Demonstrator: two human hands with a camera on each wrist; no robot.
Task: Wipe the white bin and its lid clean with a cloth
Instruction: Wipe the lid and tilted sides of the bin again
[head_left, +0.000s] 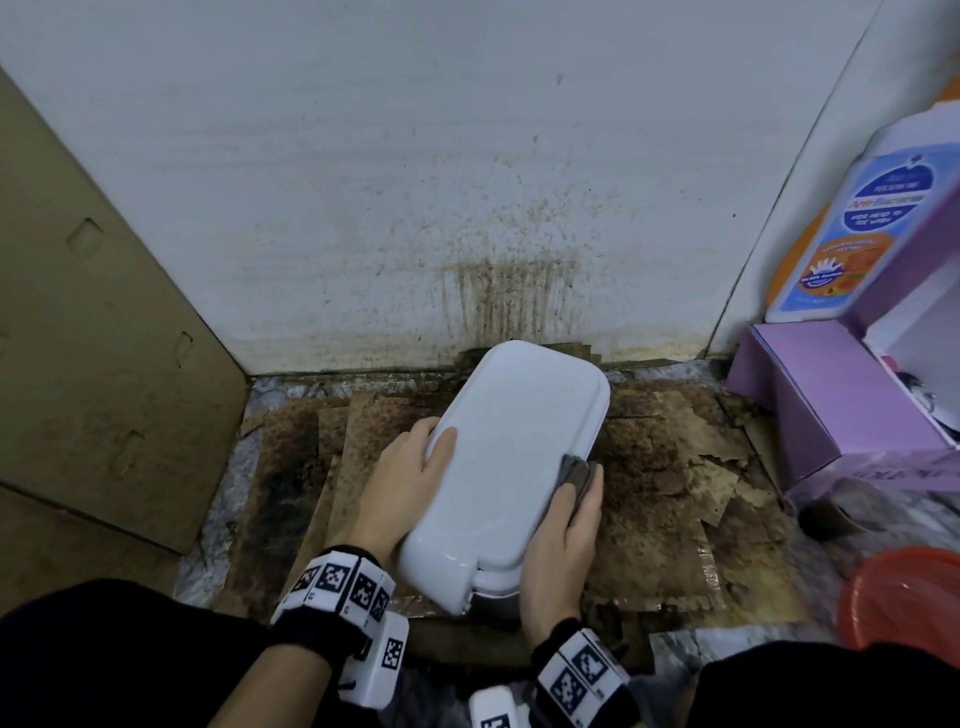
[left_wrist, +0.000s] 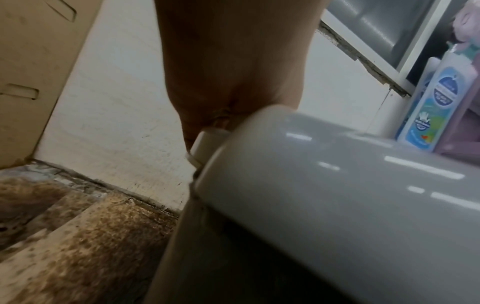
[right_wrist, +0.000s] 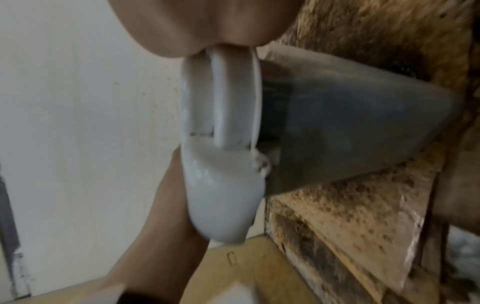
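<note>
The white bin stands on the floor by the wall, and its glossy lid (head_left: 509, 457) is closed, filling the middle of the head view. My left hand (head_left: 431, 441) grips the lid's left edge, thumb on top, fingers hidden below. My right hand (head_left: 582, 483) holds a grey cloth (head_left: 576, 470) against the lid's right edge. In the left wrist view the lid (left_wrist: 337, 185) sits over the bin wall (left_wrist: 187, 257). The right wrist view shows the lid's front lip (right_wrist: 221, 195) and the grey bin body (right_wrist: 350, 133); the cloth is hidden there.
Stained cardboard sheets (head_left: 665, 493) cover the floor under the bin. The white wall (head_left: 509, 291) behind is streaked brown. A cardboard panel (head_left: 104, 338) leans at the left. To the right are a purple box (head_left: 831, 405), a soap bottle (head_left: 852, 228) and a red basin (head_left: 904, 597).
</note>
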